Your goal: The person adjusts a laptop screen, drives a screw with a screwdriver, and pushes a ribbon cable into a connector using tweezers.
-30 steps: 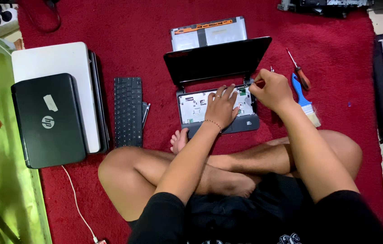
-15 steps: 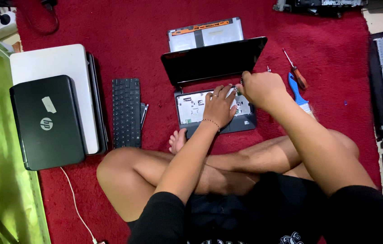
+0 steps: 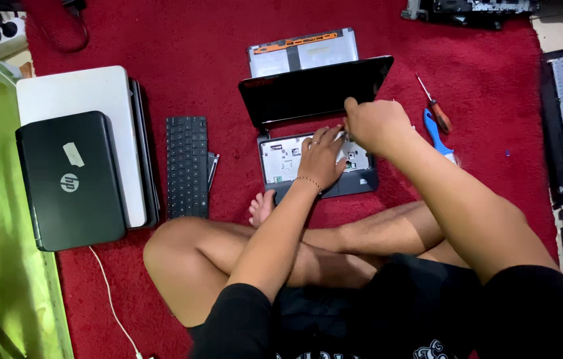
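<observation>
I sit cross-legged on a red carpet point(image 3: 162, 60), with a small opened laptop point(image 3: 318, 133) on the floor in front of my knees. My left hand point(image 3: 321, 158) lies flat, fingers spread, on the laptop's stripped base, gripping nothing. My right hand point(image 3: 375, 125) hovers just beyond it, curled near the bottom edge of the dark screen; whether it pinches anything I cannot tell. The laptop's long axis runs side to side, its screen tilted away from me. Right of my right hand lie a red-handled screwdriver point(image 3: 434, 106) and a blue tool point(image 3: 437, 136). Left of my left hand lies a loose black keyboard point(image 3: 187, 166), lengthwise away from me, then stacked closed laptops point(image 3: 72, 173).
</observation>
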